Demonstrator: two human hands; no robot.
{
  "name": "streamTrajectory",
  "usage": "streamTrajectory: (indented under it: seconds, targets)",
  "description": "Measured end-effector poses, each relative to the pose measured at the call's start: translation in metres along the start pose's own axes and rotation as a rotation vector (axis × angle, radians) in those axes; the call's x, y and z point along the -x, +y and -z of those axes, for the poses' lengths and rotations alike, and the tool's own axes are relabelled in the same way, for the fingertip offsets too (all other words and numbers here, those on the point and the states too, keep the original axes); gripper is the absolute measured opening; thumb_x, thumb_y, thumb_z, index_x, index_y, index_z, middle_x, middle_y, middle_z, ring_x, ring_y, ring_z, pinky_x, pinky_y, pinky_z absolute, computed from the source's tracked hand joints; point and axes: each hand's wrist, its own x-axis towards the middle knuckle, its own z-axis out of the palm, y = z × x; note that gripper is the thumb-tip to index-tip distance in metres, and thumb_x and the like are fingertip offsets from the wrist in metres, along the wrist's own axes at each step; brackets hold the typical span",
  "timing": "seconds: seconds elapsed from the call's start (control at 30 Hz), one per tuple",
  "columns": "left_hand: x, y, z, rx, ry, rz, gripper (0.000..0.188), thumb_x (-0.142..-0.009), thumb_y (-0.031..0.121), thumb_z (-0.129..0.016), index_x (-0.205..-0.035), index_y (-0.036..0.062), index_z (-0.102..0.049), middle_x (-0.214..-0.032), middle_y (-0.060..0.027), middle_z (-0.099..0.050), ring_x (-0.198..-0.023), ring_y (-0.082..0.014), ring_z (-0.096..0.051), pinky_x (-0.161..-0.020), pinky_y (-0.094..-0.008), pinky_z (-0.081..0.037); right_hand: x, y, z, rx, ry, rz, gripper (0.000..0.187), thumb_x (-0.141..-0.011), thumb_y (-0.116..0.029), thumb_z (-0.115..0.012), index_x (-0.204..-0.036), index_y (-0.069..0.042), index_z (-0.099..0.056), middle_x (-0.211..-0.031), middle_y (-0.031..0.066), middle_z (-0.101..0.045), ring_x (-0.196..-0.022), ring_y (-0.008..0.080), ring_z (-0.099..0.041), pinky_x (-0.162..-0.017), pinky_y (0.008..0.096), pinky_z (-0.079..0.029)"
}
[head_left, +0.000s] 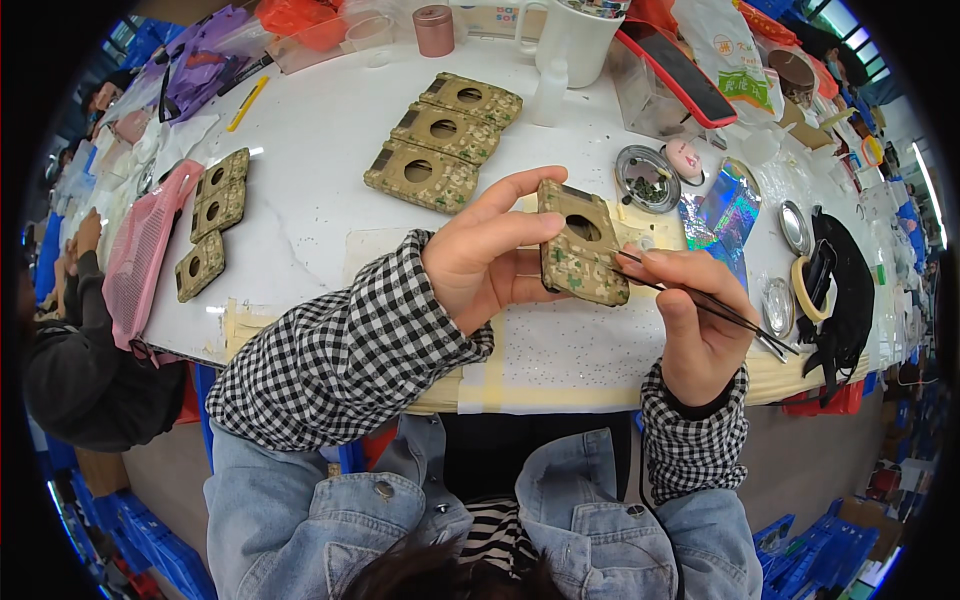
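Note:
My left hand [470, 262] grips a flat camouflage-patterned case [580, 272] with a round hole in its face, thumb on top and fingers along the far edge and underneath. The case is held tilted above the table, in front of me. In my right hand [708, 335] is a pair of thin dark tweezers [718, 306], pinched between thumb and fingers. Their tips are at the right edge of the case, near the hole. Whether the tips hold anything is too small to tell.
Three similar cases [430, 175] lie in a row behind my left hand, with several more [213, 212] beside a pink mesh basket [150, 255]. A round dish [648, 180] holds dark bits. Behind stand a white mug [580, 45] and red-edged phone [680, 78]. Another person's sleeve [95, 310] is at left.

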Motion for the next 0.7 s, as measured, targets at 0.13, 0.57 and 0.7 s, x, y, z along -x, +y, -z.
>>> streamTrajectory:
  seconds: [0.13, 0.57, 0.7]
  targets:
    - [0.002, 0.001, -0.002, -0.040, 0.008, -0.068, 0.064, -0.088, 0.014, -0.056, -0.139, 0.0063, -0.019, -0.122, -0.0154, -0.048, -0.108, -0.0244, -0.055, -0.091, -0.0405, -0.050, -0.003, -0.003, 0.004, 0.111, 0.010, 0.105, 0.021, -0.085, -0.012, -0.064, -0.098, 0.004, -0.064, -0.096, 0.0159, -0.066, -0.091, 0.0227, -0.062, -0.084, 0.0328, -0.048]
    - [0.004, -0.002, -0.011, -0.068, 0.009, -0.212, 0.066, -0.085, 0.003, -0.059, -0.134, 0.0145, -0.016, -0.128, -0.0154, -0.040, -0.117, -0.0267, -0.048, -0.094, -0.0448, -0.046, -0.001, -0.009, -0.003, 0.208, 0.062, 0.236, 0.019, -0.091, -0.011, -0.054, -0.099, 0.004, -0.061, -0.094, 0.0172, -0.064, -0.094, 0.0288, -0.063, -0.091, 0.0432, -0.048]
    - [0.004, -0.004, -0.011, -0.078, 0.010, -0.216, 0.065, -0.086, 0.003, -0.058, -0.134, 0.0149, -0.016, -0.127, -0.0147, -0.040, -0.117, -0.0267, -0.048, -0.093, -0.0454, -0.047, -0.001, -0.007, -0.004, 0.260, 0.040, 0.253, 0.018, -0.090, -0.010, -0.056, -0.100, 0.003, -0.061, -0.095, 0.0166, -0.065, -0.096, 0.0290, -0.063, -0.092, 0.0431, -0.047]
